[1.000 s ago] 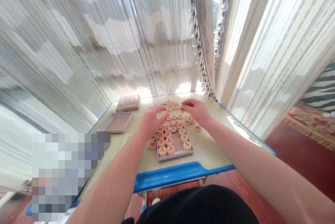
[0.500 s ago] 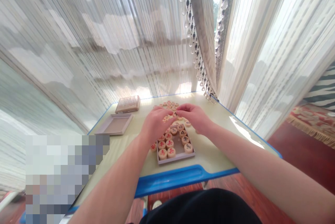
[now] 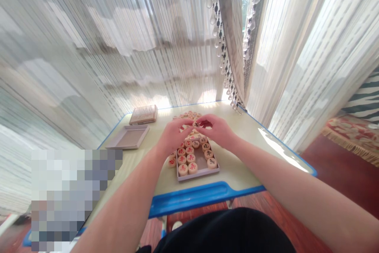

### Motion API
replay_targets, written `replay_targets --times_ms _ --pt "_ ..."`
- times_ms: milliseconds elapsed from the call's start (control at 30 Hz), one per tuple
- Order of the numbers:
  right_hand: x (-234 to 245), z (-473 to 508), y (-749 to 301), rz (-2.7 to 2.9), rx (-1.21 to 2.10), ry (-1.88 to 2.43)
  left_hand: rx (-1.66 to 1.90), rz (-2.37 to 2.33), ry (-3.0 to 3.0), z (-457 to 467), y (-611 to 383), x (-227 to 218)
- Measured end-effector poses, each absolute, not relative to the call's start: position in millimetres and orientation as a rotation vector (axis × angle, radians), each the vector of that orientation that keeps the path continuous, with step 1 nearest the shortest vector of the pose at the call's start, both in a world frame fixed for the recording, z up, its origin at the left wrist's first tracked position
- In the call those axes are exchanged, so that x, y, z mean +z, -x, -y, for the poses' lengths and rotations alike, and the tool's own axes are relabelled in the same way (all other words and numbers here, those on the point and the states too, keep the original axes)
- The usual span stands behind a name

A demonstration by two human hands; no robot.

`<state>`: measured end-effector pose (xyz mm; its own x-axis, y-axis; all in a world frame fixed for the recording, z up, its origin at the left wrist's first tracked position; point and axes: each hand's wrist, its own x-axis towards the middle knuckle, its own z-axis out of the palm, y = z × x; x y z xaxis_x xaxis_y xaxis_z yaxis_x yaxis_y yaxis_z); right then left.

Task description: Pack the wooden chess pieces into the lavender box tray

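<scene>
Over the table's middle, a round wooden Chinese chess piece (image 3: 196, 124) with a black character is held up between my two hands. My right hand (image 3: 217, 130) pinches its right side between thumb and fingers. From the other side, the thumb and fingertips of my left hand (image 3: 174, 136) close on its left edge. Nearer me lies a shallow light box tray (image 3: 204, 173) with red-marked pieces (image 3: 191, 158) in rows at its left. Black-marked pieces (image 3: 209, 154) line its right side, and bare tray floor shows between them. My left wrist partly covers loose pieces (image 3: 172, 162) beside the tray.
Loose chess pieces (image 3: 191, 115) are heaped beyond my hands. An open shallow box half (image 3: 130, 136) lies at the left, with a closed patterned box (image 3: 143, 115) behind it. The pale table (image 3: 254, 158) has a blue rim, and curtains (image 3: 133, 47) hang beyond it.
My hands have come closer around the chess piece, which now shows its black character toward me between the fingertips. The view has shifted slightly; the tray's pieces look the same.
</scene>
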<state>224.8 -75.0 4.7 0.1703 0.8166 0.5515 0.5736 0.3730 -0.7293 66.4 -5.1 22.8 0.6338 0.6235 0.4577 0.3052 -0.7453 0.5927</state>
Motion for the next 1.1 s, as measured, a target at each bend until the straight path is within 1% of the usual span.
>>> replay_targets --times_ms 133,333,467,633,767,1100 --pt "7 77 -224 1.553 0.213 1.316 0.875 -0.716 -2.353 5 -67 24" --pt "6 76 -224 1.592 0.24 1.343 0.845 -0.755 -2.422 4 -67 22" --pt "4 77 -227 1.656 0.176 1.435 0.866 -0.916 -2.461 -2 -64 18" --pt "3 80 -225 1.906 0.216 1.466 0.937 -1.103 -2.529 -12 -59 13" --pt "-1 79 -223 1.978 0.221 1.531 0.911 -1.128 -2.542 -13 -58 12" --pt "-2 77 -222 2.006 0.171 1.543 0.898 -1.072 -2.551 -11 -60 11"
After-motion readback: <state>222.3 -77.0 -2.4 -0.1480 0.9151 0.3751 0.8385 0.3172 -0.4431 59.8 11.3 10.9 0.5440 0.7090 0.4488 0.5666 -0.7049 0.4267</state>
